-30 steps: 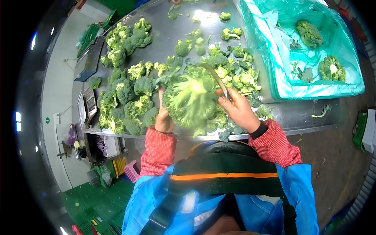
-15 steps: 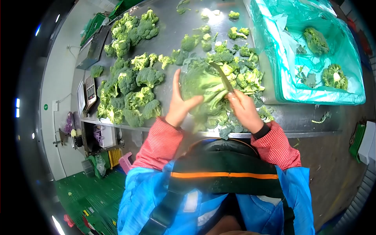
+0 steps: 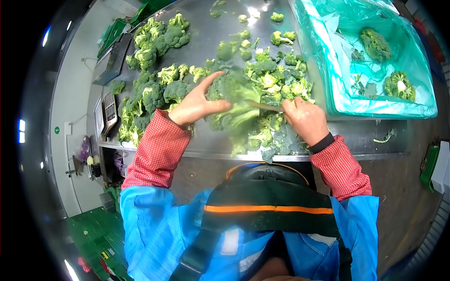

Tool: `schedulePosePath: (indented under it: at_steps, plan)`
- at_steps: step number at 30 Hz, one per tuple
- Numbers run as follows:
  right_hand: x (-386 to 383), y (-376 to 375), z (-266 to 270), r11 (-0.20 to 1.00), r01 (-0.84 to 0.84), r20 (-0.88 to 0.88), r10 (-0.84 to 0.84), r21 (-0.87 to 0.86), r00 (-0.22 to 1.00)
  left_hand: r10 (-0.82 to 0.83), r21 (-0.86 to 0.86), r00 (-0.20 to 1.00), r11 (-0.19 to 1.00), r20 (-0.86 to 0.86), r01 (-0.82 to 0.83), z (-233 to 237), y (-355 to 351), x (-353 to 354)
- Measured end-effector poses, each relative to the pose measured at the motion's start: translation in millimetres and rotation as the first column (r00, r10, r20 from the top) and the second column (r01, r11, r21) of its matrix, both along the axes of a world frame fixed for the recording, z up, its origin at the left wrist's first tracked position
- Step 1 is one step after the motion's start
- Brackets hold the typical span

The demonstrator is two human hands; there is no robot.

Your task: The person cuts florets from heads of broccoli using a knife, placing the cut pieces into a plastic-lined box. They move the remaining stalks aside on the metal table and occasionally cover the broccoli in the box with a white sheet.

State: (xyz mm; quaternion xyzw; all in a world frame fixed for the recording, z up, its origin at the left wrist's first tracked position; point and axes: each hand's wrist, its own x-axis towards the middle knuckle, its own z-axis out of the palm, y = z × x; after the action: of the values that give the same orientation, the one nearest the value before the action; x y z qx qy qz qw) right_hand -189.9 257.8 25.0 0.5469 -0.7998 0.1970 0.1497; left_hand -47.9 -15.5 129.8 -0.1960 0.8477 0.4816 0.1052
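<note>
My left hand grips a head of broccoli from its left side, thumb and a finger spread around it; the other fingers are hidden. Part of this head looks hazy. In my right hand is a knife, its handle inside my closed fingers. The blade points left, and its tip meets the pale stalks of the head. Under and beside the knife lies a heap of broccoli trimmings and leaves, at the front of the metal table.
Many cut broccoli florets are piled on the table's left. At the right stands a crate lined with green plastic, holding two broccoli heads and leaf scraps. A scale sits at the left edge.
My left hand has moved left and up with the broccoli. My right hand has shifted right, and the knife has swung from steep to nearly level.
</note>
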Motion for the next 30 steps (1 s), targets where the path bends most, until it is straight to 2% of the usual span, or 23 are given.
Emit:
schedulePosePath:
  at_steps: [1,2,4,5,6,8,10,12,14,15,16,19,22,23,26,27,28,30]
  plan:
    - [-0.8,2.1,-6.1,0.999,0.04,0.09,-0.041,0.018,0.995,0.041,0.017,0.999,0.999,-0.011,-0.041,-2.0,-0.1,0.5]
    - [-4.7,4.8,-28.0,0.992,0.062,0.248,-0.033,-0.111,0.968,0.089,0.071,0.996,0.994,-0.031,-0.087,0.6,0.1,1.7]
    - [-8.5,-1.1,-37.2,0.926,0.158,0.531,0.052,-0.342,0.846,0.191,0.181,0.98,0.968,-0.063,-0.177,9.6,0.0,9.2]
    - [-10.9,16.1,-35.3,0.943,0.325,0.934,-0.174,0.067,0.313,0.202,0.121,0.972,0.975,-0.123,-0.187,13.5,-0.2,15.9]
    - [-5.0,12.3,-25.1,0.959,0.281,0.927,-0.134,0.032,0.35,0.244,0.186,0.959,0.958,-0.144,-0.216,15.1,1.8,21.0]
    - [17.2,2.9,-12.5,0.982,0.186,0.915,-0.054,-0.023,0.399,0.235,0.027,0.953,0.972,-0.193,-0.234,10.5,0.0,26.2]
    - [25.5,-8.7,3.1,0.987,0.155,0.92,-0.014,-0.052,0.392,0.242,0.103,0.946,0.969,-0.217,-0.225,-5.9,-8.1,29.8]
    - [25.0,-12.8,20.6,0.989,0.147,0.929,-0.06,0.006,0.366,0.263,0.176,0.939,0.958,-0.223,-0.227,-7.7,-8.2,33.1]
    - [25.4,-19.5,17.8,0.973,0.059,0.809,0.153,-0.225,0.568,0.307,0.265,0.934,0.93,-0.182,-0.254,-9.5,-6.4,35.2]
    - [25.3,-23.4,17.8,0.946,-0.005,0.718,0.251,-0.325,0.649,0.331,0.377,0.937,0.886,-0.106,-0.27,-6.2,0.5,34.9]
    - [24.5,-26.7,19.9,0.944,-0.062,0.699,0.284,-0.325,0.656,0.271,0.342,0.955,0.914,-0.118,-0.217,-10.0,-2.6,34.8]
    - [16.9,-38.0,17.7,0.901,-0.22,0.591,0.415,-0.375,0.692,0.201,0.464,0.979,0.872,-0.044,-0.158,-1.4,8.0,31.6]
    - [16.4,-33.0,13.6,0.97,-0.226,0.489,0.238,-0.084,0.839,0.248,0.444,0.968,0.863,0.047,-0.242,-9.2,3.4,32.8]
    - [19.5,-33.5,14.0,0.978,-0.178,0.409,0.209,-0.112,0.888,0.247,0.437,0.967,0.864,0.07,-0.252,-9.8,3.7,33.2]
    - [18.5,-29.7,-1.2,0.988,-0.017,0.566,0.104,-0.155,0.818,0.445,0.563,0.894,0.726,0.052,-0.394,-40.3,-9.4,42.0]
    - [16.8,-27.4,6.1,0.987,0.113,0.695,-0.001,-0.115,0.719,0.494,0.586,0.867,0.685,0.063,-0.433,-38.8,-10.4,42.8]
    - [11.4,-26.7,1.0,0.985,0.144,0.779,-0.014,-0.099,0.627,0.469,0.648,0.881,0.653,0.059,-0.391,-36.3,-11.3,40.6]
    - [8.0,-22.5,16.4,0.99,0.103,0.816,0.023,-0.1,0.578,0.561,0.615,0.811,0.584,0.167,-0.53,-28.0,1.6,39.0]
